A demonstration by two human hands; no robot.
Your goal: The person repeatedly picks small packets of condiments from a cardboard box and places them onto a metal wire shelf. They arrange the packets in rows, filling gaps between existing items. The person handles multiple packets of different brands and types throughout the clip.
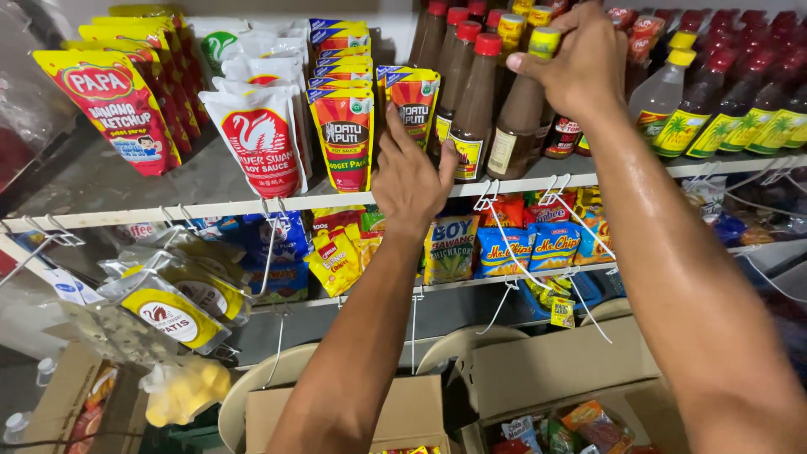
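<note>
My right hand [580,63] reaches to the upper shelf and grips the yellow cap of a brown sauce bottle [519,118] that stands among other bottles. My left hand [409,181] is lower and to the left, with its fingers spread. Its fingertips rest against an orange and blue sauce pouch [414,94], and its thumb lies near a red-capped brown bottle [473,101]. It holds nothing. Both forearms rise from the bottom of the view. The white shelf edge [168,208] runs just under the left hand.
Red ketchup pouches [118,105] and white sauce pouches [261,139] fill the shelf's left. Dark bottles with green and yellow labels [731,118] stand at right. Snack bags [504,244] hang below on wire hooks. Open cardboard boxes [555,361] and plastic chairs sit underneath.
</note>
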